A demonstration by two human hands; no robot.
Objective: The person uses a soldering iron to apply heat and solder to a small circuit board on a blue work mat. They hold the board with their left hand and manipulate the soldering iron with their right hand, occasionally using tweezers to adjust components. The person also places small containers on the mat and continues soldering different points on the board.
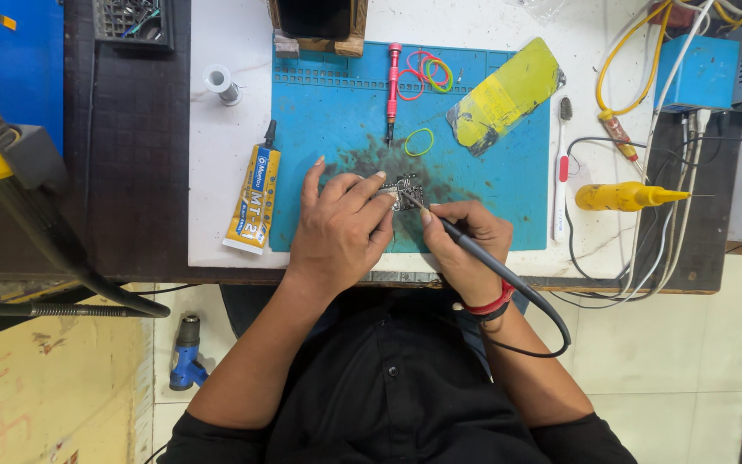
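White bench top carries a blue work mat (337, 112), stained dark near its front edge. On that stain sits a small circuit board (404, 191). My left hand (341, 228) presses down on the board's left side, fingertips pinning it. My right hand (465, 245) is closed around a black soldering iron (474, 249), its tip touching the board. I judge this as soldering mid-joint; next calls for a steady tip. Left of the mat lies a yellow glue tube (253, 202)
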